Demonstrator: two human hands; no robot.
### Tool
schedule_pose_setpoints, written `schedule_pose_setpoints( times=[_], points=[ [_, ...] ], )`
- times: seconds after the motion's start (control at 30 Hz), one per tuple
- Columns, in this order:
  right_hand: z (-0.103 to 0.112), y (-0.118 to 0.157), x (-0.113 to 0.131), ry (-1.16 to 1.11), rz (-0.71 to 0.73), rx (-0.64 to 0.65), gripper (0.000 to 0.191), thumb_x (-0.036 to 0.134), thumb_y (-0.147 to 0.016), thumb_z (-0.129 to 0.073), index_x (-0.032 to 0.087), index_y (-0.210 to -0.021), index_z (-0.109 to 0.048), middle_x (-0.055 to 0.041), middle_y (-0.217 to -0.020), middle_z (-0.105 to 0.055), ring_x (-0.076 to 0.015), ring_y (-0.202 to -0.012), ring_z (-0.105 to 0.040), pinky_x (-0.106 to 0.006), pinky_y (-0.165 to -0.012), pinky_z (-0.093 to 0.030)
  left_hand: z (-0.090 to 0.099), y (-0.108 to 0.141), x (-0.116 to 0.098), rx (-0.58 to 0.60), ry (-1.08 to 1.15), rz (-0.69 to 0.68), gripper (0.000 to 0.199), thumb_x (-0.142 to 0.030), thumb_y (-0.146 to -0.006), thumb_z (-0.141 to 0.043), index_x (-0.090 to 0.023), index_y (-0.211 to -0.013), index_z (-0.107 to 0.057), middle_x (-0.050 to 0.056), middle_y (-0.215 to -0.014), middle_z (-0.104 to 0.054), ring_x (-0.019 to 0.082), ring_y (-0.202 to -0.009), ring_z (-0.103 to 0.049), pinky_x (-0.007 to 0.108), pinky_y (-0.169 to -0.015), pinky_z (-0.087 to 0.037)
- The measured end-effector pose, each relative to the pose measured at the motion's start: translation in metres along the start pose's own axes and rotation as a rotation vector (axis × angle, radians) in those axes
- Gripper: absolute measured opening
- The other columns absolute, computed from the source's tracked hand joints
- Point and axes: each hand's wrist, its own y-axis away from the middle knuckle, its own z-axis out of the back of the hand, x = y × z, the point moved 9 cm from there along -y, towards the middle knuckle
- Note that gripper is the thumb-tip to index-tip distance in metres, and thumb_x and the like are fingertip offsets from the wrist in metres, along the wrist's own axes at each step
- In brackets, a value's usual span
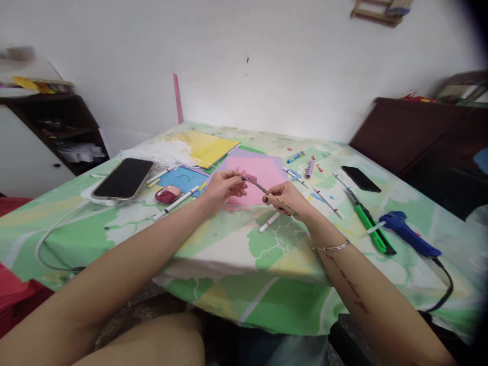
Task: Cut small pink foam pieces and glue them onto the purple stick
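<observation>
My right hand (287,198) is closed round the handles of a pair of scissors (260,186), whose blades point left toward my other hand. My left hand (227,188) is pinched at the fingertips on a small piece of darker pink paper (252,178), right beside the scissor tips. Under both hands lies a pink paper sheet (238,163) on top of a purple sheet (277,162). Small pink scraps (237,208) are scattered near my left hand. A white marker (269,222) rests just below my right hand.
Left on the patterned tablecloth (213,249) are a phone (124,179), white string (163,152), a yellow sheet (211,147) and blue paper (179,179). To the right lie a green box cutter (371,223), a blue glue gun (412,234), another phone (361,178) and several markers.
</observation>
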Motion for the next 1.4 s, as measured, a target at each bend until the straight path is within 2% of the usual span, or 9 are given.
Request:
schedule_pose_setpoints(
  times=[0.3, 0.8, 1.4],
  points=[
    [-0.0008, 0.0004, 0.0010, 0.001, -0.003, 0.009, 0.037, 0.046, -0.066, -0.072, 0.015, -0.056, -0.053, 0.0093, -0.033, -0.033, -0.0039, -0.029, -0.027, -0.019, -0.028, -0.017, 0.0041, -0.0010, -0.0023, -0.048, 0.001, -0.008, 0.012, -0.021, -0.066, -0.069, -0.013, -0.073, -0.063, 0.002, -0.063, -0.066, 0.011, -0.050, -0.062, 0.021, -0.047, -0.045],
    [-0.0016, 0.0006, 0.0001, 0.021, 0.024, 0.023, 0.035, 0.045, -0.069, -0.069, 0.014, -0.060, -0.056, 0.0097, -0.033, -0.031, -0.0043, -0.029, -0.027, -0.019, -0.029, -0.017, 0.0027, -0.0024, 0.0018, -0.010, -0.016, 0.001, 0.014, -0.022, -0.065, -0.070, -0.013, -0.073, -0.062, 0.000, -0.059, -0.063, 0.011, -0.048, -0.060, 0.021, -0.047, -0.044],
    [-0.0015, 0.0011, 0.0022, 0.009, 0.001, 0.031, 0.036, 0.045, -0.066, -0.072, 0.016, -0.055, -0.052, 0.0099, -0.034, -0.031, -0.0040, -0.030, -0.026, -0.020, -0.029, -0.016, 0.0024, -0.0003, -0.0021, -0.016, 0.009, 0.005, 0.013, -0.019, -0.063, -0.067, -0.013, -0.074, -0.062, 0.000, -0.059, -0.063, 0.011, -0.049, -0.061, 0.021, -0.047, -0.044]
  ],
)
